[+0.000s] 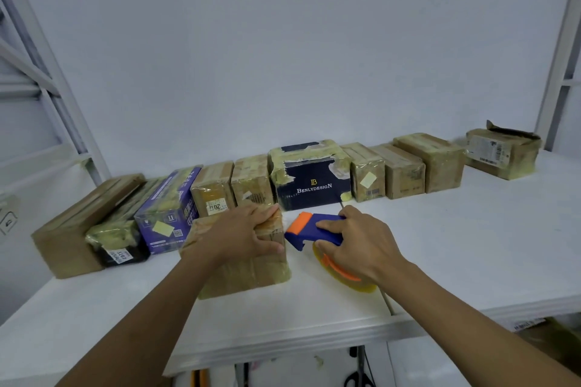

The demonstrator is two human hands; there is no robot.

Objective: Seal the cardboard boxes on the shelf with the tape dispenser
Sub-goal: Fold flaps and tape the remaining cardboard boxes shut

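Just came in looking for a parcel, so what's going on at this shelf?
A person is sealing boxes. The left hand presses flat on a box at the front of the shelf, while the right hand grips the tape dispenser, its nose close beside that box's right side. A row of taped boxes lines the back.

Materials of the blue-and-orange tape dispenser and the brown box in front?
Blue-and-orange tape dispenser: likely moulded plastic, matte, solid uniform colour. Brown box: cardboard, wrapped in glossy yellowish clear tape, by the wrinkled sheen.
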